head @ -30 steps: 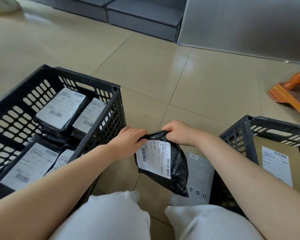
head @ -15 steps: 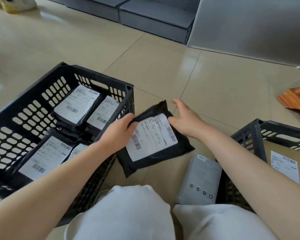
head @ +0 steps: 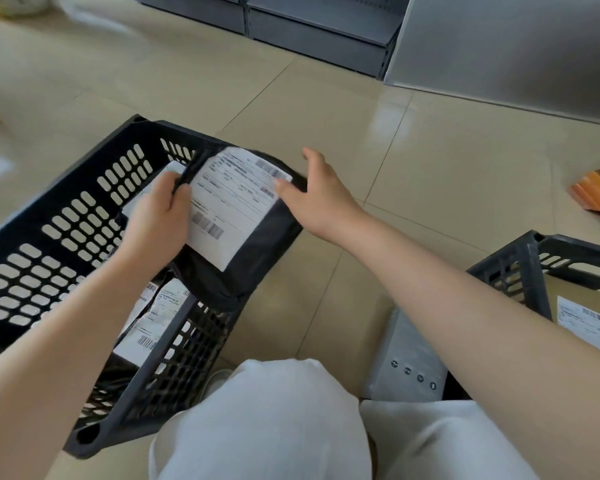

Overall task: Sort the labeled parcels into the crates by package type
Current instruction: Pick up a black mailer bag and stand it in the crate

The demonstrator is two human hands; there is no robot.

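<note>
A black poly-bag parcel (head: 257, 244) with a white shipping label lies tilted over the right rim of the black slotted crate (head: 49, 237) on my left. My left hand (head: 156, 226) grips the parcel's left edge, thumb on the label. My right hand (head: 317, 197) is at the parcel's right edge, fingers spread, fingertips touching the label's corner. Inside the left crate lie more black labeled bags (head: 153, 323), partly hidden by my arm. A second black crate (head: 520, 268) on my right holds a brown cardboard parcel (head: 582, 306) with a label.
A grey flat box (head: 409, 362) lies on the tiled floor between my right knee and the right crate. Grey shelving bases (head: 312, 26) and a grey panel stand at the back. An orange wooden piece (head: 596, 195) is at the far right.
Both hands carried the black bag leftward and away from me, from between the crates to over the left crate's rim. My right hand opened and now only touches its edge.
</note>
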